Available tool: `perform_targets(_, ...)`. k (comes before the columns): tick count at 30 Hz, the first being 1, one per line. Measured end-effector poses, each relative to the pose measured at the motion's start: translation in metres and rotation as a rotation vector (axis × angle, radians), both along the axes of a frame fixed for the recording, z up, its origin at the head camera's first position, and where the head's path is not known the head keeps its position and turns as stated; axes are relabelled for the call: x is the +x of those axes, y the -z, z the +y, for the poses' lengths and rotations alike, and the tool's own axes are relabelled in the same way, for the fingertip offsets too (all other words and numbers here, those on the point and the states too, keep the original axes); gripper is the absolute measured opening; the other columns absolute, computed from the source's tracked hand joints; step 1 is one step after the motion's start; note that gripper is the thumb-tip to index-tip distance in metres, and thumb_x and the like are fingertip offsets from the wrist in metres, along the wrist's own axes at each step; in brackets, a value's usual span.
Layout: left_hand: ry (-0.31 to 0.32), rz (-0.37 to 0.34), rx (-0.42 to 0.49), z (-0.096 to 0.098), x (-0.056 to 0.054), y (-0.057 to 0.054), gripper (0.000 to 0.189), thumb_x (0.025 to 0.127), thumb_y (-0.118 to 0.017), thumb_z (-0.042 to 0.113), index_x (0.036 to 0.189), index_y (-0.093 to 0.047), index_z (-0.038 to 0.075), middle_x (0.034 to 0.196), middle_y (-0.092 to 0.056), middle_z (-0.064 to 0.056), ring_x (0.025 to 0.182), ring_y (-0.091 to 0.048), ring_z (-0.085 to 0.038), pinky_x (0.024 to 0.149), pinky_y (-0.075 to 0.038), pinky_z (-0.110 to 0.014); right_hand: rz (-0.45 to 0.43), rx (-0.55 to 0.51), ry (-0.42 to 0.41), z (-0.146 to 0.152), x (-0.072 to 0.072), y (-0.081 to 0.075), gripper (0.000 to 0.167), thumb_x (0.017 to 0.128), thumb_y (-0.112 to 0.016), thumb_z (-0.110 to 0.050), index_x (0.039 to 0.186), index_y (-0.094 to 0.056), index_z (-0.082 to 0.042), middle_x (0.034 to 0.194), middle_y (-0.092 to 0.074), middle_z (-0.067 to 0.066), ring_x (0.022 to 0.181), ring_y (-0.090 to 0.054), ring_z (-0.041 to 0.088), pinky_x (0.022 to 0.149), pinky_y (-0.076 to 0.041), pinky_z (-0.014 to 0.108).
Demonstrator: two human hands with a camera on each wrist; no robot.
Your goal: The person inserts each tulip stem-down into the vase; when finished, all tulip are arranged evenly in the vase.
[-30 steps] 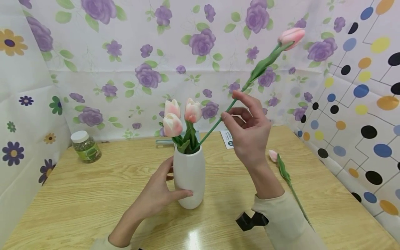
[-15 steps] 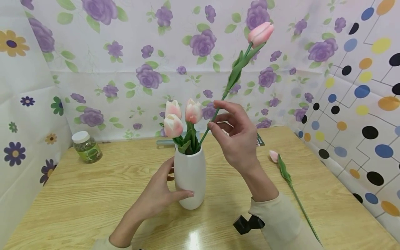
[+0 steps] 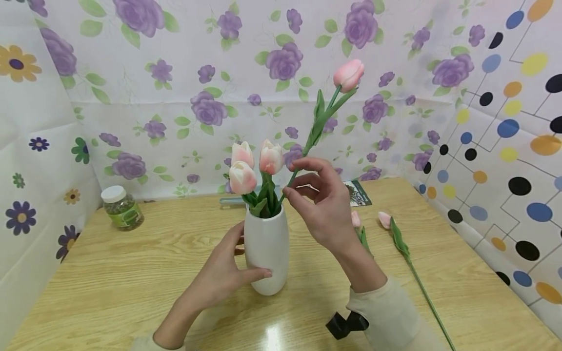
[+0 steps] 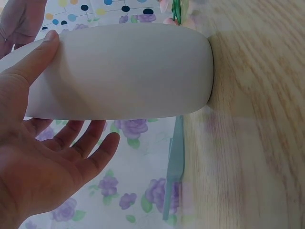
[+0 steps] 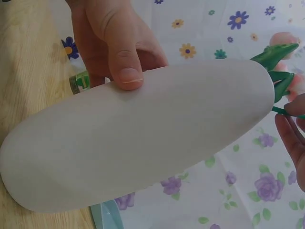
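A white vase [image 3: 267, 253] stands upright on the wooden table, with several pink-and-white tulips [image 3: 243, 177] in its mouth. My left hand [image 3: 219, 273] holds its side, thumb across the front and the other fingers reaching behind. Another pink tulip [image 3: 349, 75] leans to the right, its stem pinched between the thumb and fingers of my right hand [image 3: 322, 204] just above the rim. The lower end of that stem goes into the vase and is hidden. In the right wrist view, the green stem [image 5: 279, 110] enters at the vase's rim.
Two loose tulips lie on the right: one tulip [image 3: 397, 239] in full view, another tulip [image 3: 356, 219] partly behind my right arm. A lidded jar [image 3: 123, 209] stands back left. A printed card [image 3: 357, 193] and a light blue flat object [image 4: 175, 157] lie toward the back.
My right hand has moved left and down toward the vase, lowering the tulip and making it more upright. A second loose tulip now shows beside my arm. The left hand stays put.
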State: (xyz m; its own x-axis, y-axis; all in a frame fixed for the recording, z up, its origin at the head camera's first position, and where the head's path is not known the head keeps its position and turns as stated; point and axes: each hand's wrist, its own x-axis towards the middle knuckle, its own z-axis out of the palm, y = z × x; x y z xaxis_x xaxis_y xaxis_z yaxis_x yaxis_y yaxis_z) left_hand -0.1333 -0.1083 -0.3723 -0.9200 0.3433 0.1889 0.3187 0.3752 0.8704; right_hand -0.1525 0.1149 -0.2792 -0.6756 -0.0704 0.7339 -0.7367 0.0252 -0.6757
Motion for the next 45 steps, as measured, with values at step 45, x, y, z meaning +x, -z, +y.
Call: perform_targets(45,0.014,0.004,0.005,0.000,0.000,0.001,0.105,0.079,-0.096,0.031,0.163,-0.034,0.019,0.154,-0.050,-0.002,0.134,-0.054,-0.027,0.110,-0.048,-0.057,-0.395,0.290,0.128,0.115,0.000,0.081,0.017,0.098,-0.076,-0.009,0.115,-0.076,-0.003,0.107,-0.076,-0.001,0.092,-0.074,0.014,0.081,-0.064,0.027)
